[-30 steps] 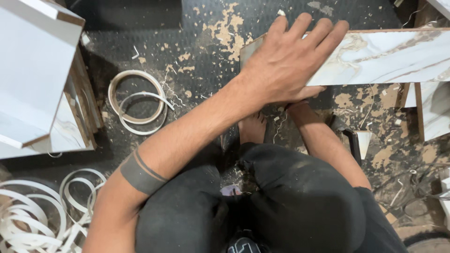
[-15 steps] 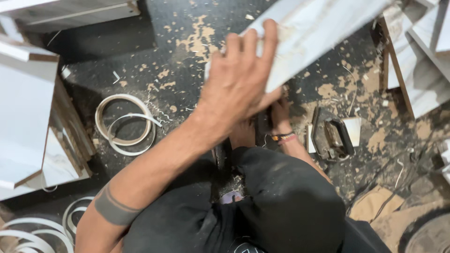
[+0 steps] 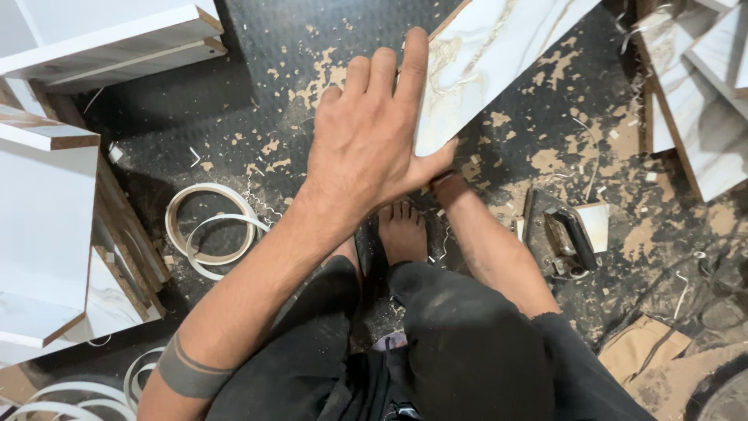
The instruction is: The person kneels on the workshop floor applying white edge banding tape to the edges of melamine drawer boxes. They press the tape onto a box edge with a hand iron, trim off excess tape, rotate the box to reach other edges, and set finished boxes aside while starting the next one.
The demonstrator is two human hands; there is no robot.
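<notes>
My left hand [image 3: 374, 132] lies flat on the near end of a white marble-patterned board [image 3: 499, 54], fingers on its face and thumb hooked around its lower edge. The board runs diagonally up to the right above the dark floor. My right forearm reaches up beneath it. Only the right wrist [image 3: 448, 185] with a band shows, and the right hand itself is hidden behind my left hand and the board. My bare foot [image 3: 401, 230] rests on the floor just below the hands.
White laminated panels [image 3: 47, 226] are stacked at the left, more marble-patterned panels [image 3: 701, 117] at the right. Coils of white edge banding [image 3: 210, 230] lie on the floor. A small hand tool [image 3: 569, 234] sits right of my right arm. Wood shavings are scattered about.
The board has swung from lying nearly level across the top right to a steep diagonal. My left hand stayed on its near end and turned with it.
</notes>
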